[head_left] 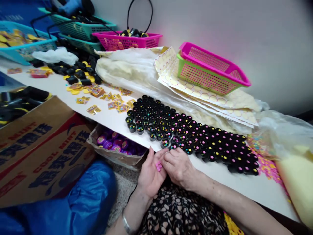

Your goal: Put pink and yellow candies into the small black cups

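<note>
My left hand (151, 173) lies palm up at the table's front edge, loosely cupped under a few small pink candies (158, 165). Over its fingers is my right hand (178, 165), with thumb and fingertips pinched together near the palm. Whatever is between those fingertips is hidden. Just beyond both hands, many small round black cups (165, 142) stand packed in rows on the table. The cups on the left hold several mixed-colour bits, while those on the right each show a single pink or yellow dot.
Loose pink candies (269, 166) lie at the right beside a plastic bag (286, 130). Stacked pink and green baskets (210, 71) rest on sticker sheets (195, 93). Small yellow packets (94, 109) lie left. Below the edge are a carton of purple-wrapped items (94, 138) and a large cardboard box (61, 156).
</note>
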{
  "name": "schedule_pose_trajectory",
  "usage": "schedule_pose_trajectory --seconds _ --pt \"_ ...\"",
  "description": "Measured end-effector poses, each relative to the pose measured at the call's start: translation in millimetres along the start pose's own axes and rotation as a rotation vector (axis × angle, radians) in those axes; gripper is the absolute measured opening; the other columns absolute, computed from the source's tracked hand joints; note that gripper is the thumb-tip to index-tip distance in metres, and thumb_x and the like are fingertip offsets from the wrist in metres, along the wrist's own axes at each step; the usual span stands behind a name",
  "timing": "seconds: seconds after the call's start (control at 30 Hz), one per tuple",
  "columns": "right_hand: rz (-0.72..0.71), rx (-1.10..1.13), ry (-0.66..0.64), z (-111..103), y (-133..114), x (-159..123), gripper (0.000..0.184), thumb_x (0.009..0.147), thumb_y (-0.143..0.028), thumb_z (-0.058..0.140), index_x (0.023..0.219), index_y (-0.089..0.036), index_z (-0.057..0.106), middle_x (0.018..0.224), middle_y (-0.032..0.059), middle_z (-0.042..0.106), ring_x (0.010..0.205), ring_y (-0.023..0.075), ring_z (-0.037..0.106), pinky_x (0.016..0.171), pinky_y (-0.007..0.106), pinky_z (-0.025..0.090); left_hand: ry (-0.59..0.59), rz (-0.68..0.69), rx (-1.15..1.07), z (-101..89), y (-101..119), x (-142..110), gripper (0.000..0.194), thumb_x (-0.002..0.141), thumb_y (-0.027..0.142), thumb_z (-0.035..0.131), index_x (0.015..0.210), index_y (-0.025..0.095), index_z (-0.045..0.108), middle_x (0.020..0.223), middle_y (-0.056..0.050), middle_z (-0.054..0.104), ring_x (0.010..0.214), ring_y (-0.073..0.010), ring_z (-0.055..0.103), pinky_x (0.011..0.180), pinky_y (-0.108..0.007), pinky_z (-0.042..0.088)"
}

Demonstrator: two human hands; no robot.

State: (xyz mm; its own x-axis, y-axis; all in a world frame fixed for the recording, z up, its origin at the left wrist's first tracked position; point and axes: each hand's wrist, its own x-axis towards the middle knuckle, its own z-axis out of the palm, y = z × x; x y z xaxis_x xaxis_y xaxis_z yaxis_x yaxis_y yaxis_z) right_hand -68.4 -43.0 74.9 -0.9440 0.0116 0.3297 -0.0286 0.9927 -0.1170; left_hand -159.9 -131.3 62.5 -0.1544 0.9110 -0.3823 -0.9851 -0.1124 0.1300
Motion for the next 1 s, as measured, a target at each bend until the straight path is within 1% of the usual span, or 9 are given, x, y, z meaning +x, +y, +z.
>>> schedule_pose_trajectory --seconds 0.1,0.17,0.27,0.37,0.43,0.63,0.7,0.83,1.0 --pt "0.053 -0.043 0.029 2 1 -1 0.021 0.084 -0.018 0.037 0.073 -0.016 0.055 0.071 0.0038 0.049 0.068 0.0153 0.037 0.062 0.031 0.027 0.083 0.07 0.082 -3.6 -5 4 0.015 0.08 0.017 0.051 0.086 0.01 0.063 0.088 -0.007 0.063 0.08 -0.0087 0.057 0.074 -0.017 0.045" --pt "0.114 -0.046 0.035 3 2 -2 0.023 0.084 -0.017 0.035 0.071 -0.015 0.054 0.069 0.004 0.047 0.067 0.0156 0.036 0.061 0.031 0.027 0.111 0.115 0.151 -6.3 -9 5 0.009 0.076 0.011 0.055 0.081 0.011 0.063 0.083 -0.004 0.064 0.076 -0.008 0.057 0.073 -0.017 0.045" --pt "0.115 -0.038 0.05 3 2 -5 0.025 0.085 -0.016 0.033 0.07 -0.016 0.054 0.068 0.0042 0.045 0.067 0.0162 0.036 0.06 0.031 0.026 0.132 0.115 0.21 -8.5 -11 6 0.005 0.074 0.016 0.059 0.075 0.013 0.064 0.076 -0.003 0.064 0.07 -0.0081 0.056 0.068 -0.018 0.045" --pt "0.055 -0.042 0.051 4 2 -9 0.027 0.086 -0.017 0.032 0.072 -0.016 0.055 0.071 0.0054 0.047 0.067 0.0168 0.036 0.06 0.032 0.026 0.18 0.113 0.243 -8.4 -9 5 0.003 0.069 0.016 0.064 0.07 0.013 0.064 0.075 -0.002 0.064 0.07 -0.0085 0.056 0.068 -0.018 0.045" --pt "0.062 -0.029 0.051 5 1 -10 0.028 0.086 -0.017 0.031 0.073 -0.016 0.056 0.071 0.0059 0.047 0.067 0.017 0.037 0.06 0.033 0.027 0.198 0.12 0.26 -8.0 -8 4 0.004 0.067 0.015 0.066 0.067 0.012 0.063 0.073 -0.003 0.063 0.069 -0.0086 0.056 0.068 -0.018 0.045" --pt "0.299 0.157 0.036 2 0 -5 0.022 0.084 -0.014 0.033 0.076 -0.016 0.053 0.072 0.0045 0.048 0.07 0.0155 0.04 0.064 0.029 0.033 0.148 0.123 0.313 -7.0 -6 1 0.007 0.071 0.018 0.062 0.069 0.011 0.063 0.071 -0.005 0.063 0.07 -0.0109 0.057 0.069 -0.023 0.047" --pt "0.337 0.189 0.052 2 0 -3 0.02 0.084 -0.013 0.035 0.076 -0.016 0.052 0.073 0.0041 0.049 0.071 0.0148 0.042 0.066 0.028 0.035 0.138 0.14 0.326 -5.7 -6 2 0.007 0.072 0.018 0.062 0.069 0.011 0.063 0.07 -0.004 0.063 0.068 -0.0102 0.057 0.068 -0.022 0.047" --pt "0.25 0.074 0.108 7 -3 -3 0.023 0.084 -0.013 0.032 0.08 -0.015 0.055 0.072 0.0057 0.05 0.07 0.0163 0.042 0.063 0.03 0.033 0.164 0.201 0.35 -3.0 -5 4 0.007 0.072 0.018 0.062 0.069 0.012 0.063 0.072 -0.003 0.064 0.07 -0.0111 0.058 0.068 -0.023 0.047" --pt "0.168 -0.038 0.034 13 -5 -3 0.025 0.084 -0.011 0.031 0.087 -0.014 0.056 0.074 0.0067 0.051 0.071 0.017 0.043 0.063 0.031 0.031 0.24 0.303 0.397 -4.3 -6 5 0.007 0.068 0.02 0.065 0.068 0.013 0.064 0.075 -0.004 0.066 0.076 -0.0144 0.059 0.069 -0.024 0.047"
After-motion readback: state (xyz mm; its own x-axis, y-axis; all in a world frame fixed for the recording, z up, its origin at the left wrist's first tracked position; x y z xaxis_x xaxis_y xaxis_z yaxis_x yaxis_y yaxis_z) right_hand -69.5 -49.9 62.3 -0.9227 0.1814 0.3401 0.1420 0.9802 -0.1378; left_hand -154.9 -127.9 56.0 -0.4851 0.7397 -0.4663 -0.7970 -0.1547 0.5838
